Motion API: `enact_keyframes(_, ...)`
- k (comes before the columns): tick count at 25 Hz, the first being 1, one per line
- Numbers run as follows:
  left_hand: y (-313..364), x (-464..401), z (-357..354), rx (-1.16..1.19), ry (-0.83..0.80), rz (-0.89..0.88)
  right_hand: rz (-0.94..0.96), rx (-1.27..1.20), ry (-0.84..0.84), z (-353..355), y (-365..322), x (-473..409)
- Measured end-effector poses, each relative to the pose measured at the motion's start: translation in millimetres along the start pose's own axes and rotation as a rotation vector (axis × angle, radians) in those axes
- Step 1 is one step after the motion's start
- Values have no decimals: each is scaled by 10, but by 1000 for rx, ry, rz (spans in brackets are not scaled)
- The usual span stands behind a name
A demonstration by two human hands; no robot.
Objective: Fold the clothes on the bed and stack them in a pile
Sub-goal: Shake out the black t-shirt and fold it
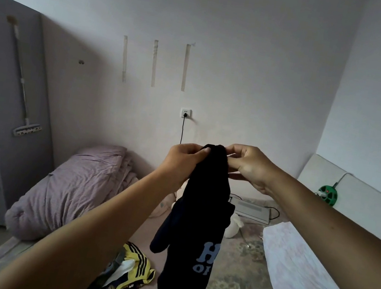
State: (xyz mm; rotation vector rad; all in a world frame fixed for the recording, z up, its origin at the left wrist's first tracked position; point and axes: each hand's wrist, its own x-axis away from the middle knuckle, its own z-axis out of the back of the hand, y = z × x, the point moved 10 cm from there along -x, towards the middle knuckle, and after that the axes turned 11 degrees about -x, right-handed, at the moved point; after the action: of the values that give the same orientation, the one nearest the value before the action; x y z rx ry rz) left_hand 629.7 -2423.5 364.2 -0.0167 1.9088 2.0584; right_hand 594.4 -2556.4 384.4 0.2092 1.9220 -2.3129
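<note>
Fingers of my left hand (186,155) and right hand (248,163) pinch the black garment (196,221) at its top, its length hanging straight down over the bed (239,267).

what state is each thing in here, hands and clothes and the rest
black garment: held up in the air, hanging down unfolded
left hand: gripping the garment's top edge
right hand: pinching the garment's top edge
yellow striped garment: crumpled on the bed, unfolded
purple duvet: bunched up on the bed
wall socket: a black cable plugged in
</note>
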Motion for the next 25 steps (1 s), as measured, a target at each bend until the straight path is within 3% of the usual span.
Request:
enact_keyframes(5, 34, -124, 682, -182, 252, -51, -49, -82, 140, 404, 142, 58)
enact_keyframes(8, 72, -166, 1027, -243, 310, -73, -76, -160, 231, 783, 230, 111)
enact_keyframes(13, 103, -165, 1355, -205, 360, -90, -48, 60, 475, 1401, 237, 160)
enact_keyframes(16, 179, -166, 1483, -268, 379, -138, 2, 108, 448, 1548, 146, 195)
enact_keyframes(22, 621, -60, 1593, -756, 496, -323, 113, 354, 356, 1660, -131, 257)
enact_keyframes(25, 717, -33, 1635, -787, 547, -419, 216, 525, 437, 1716, -290, 277)
